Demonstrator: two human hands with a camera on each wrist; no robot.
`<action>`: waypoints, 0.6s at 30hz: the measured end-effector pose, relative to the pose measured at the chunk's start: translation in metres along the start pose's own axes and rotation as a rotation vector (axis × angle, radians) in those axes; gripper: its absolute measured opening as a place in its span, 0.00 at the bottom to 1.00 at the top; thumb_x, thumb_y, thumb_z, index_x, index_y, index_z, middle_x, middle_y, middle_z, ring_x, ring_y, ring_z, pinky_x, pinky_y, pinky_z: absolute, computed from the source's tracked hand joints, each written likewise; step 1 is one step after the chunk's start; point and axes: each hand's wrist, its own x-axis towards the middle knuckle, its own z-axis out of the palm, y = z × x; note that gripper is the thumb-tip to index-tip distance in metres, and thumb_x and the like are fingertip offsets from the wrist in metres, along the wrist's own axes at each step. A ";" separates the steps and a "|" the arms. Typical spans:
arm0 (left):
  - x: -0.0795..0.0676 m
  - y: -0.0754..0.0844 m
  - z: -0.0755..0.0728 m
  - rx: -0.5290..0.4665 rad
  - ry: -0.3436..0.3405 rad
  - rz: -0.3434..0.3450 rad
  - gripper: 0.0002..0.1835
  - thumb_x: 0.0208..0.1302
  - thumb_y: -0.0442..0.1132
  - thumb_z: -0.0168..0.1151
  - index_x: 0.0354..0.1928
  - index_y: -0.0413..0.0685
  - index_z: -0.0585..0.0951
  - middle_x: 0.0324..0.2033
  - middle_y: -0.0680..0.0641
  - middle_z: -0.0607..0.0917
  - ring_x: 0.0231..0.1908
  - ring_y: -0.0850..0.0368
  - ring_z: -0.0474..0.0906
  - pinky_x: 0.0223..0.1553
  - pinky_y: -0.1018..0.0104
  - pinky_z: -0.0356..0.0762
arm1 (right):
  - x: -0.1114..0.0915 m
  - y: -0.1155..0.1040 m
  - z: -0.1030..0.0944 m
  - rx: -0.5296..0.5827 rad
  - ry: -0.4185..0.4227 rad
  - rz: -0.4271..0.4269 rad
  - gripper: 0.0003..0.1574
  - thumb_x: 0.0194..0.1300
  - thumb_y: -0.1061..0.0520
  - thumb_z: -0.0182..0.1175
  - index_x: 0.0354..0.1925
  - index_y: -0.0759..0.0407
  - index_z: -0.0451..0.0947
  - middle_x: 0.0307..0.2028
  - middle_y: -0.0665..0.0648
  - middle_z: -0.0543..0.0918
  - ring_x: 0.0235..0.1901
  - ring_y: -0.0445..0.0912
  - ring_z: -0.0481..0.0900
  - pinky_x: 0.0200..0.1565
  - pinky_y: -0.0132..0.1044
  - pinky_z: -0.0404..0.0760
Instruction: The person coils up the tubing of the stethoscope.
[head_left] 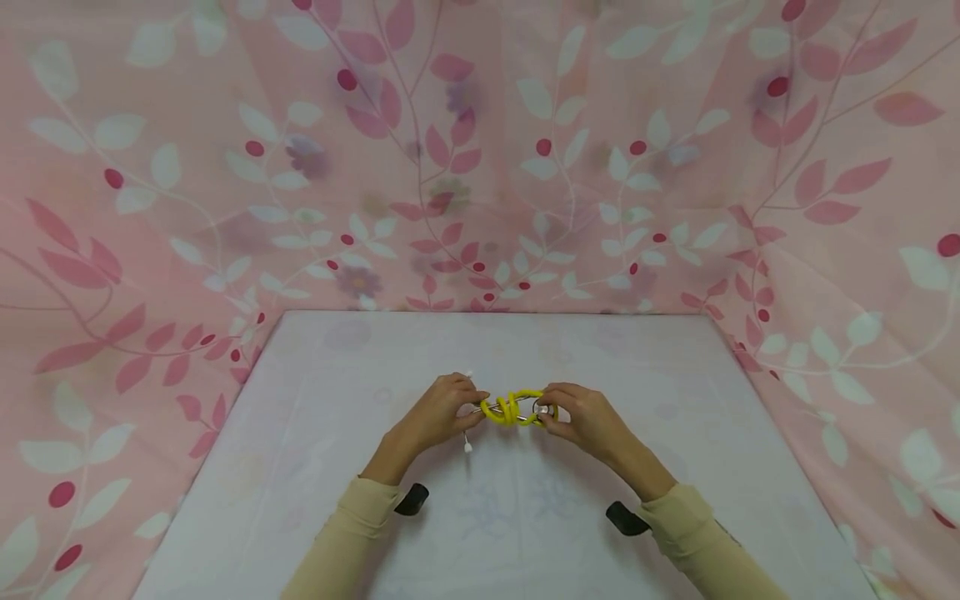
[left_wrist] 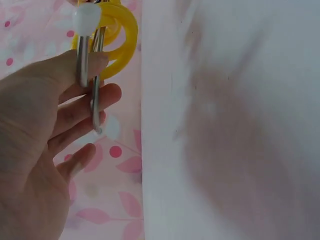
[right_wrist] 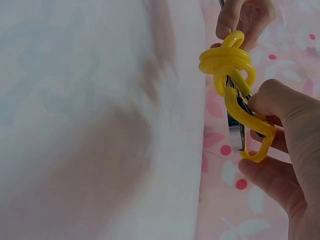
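Note:
A yellow flexible tube (head_left: 509, 408) winds in coils around a shiny metal piece (right_wrist: 235, 131) with slim rods. In the head view it hangs between both hands above the table. My left hand (head_left: 447, 406) pinches the left end, where metal rods (left_wrist: 95, 102) pass between thumb and fingers; one rod bears a white rounded tip (left_wrist: 86, 19). A second white tip (head_left: 468, 447) sticks out below that hand. My right hand (head_left: 587, 414) grips the right end, its thumb and fingers about the tube's loop (right_wrist: 257, 131) and the metal. The metal piece's exact kind cannot be told.
A white-covered table (head_left: 525, 533) spreads below both hands. Pink cloth with leaves and dots (head_left: 480, 167) stands as walls at the back and both sides. Black wrist mounts (head_left: 627, 518) sit under the forearms, near the beige sleeves.

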 end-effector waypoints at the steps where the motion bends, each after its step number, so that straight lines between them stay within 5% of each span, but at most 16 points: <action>1: 0.000 -0.001 0.000 -0.003 -0.001 -0.004 0.16 0.60 0.44 0.70 0.49 0.47 0.87 0.40 0.53 0.87 0.49 0.56 0.77 0.58 0.54 0.75 | 0.000 0.001 0.001 0.005 0.001 0.005 0.14 0.51 0.59 0.75 0.37 0.58 0.85 0.40 0.56 0.87 0.37 0.45 0.86 0.39 0.38 0.87; 9: 0.002 -0.011 0.006 0.077 0.101 -0.022 0.08 0.60 0.44 0.69 0.38 0.51 0.89 0.39 0.54 0.86 0.51 0.54 0.76 0.61 0.51 0.72 | 0.001 0.013 0.016 0.010 0.017 0.034 0.13 0.51 0.58 0.75 0.37 0.58 0.85 0.38 0.53 0.87 0.34 0.44 0.85 0.35 0.38 0.86; 18: 0.003 -0.025 0.027 0.067 0.136 -0.069 0.09 0.60 0.44 0.71 0.41 0.50 0.89 0.43 0.52 0.87 0.50 0.53 0.77 0.54 0.51 0.75 | 0.001 0.029 0.040 0.029 -0.010 0.116 0.14 0.54 0.57 0.74 0.40 0.57 0.86 0.40 0.54 0.87 0.38 0.47 0.86 0.40 0.43 0.86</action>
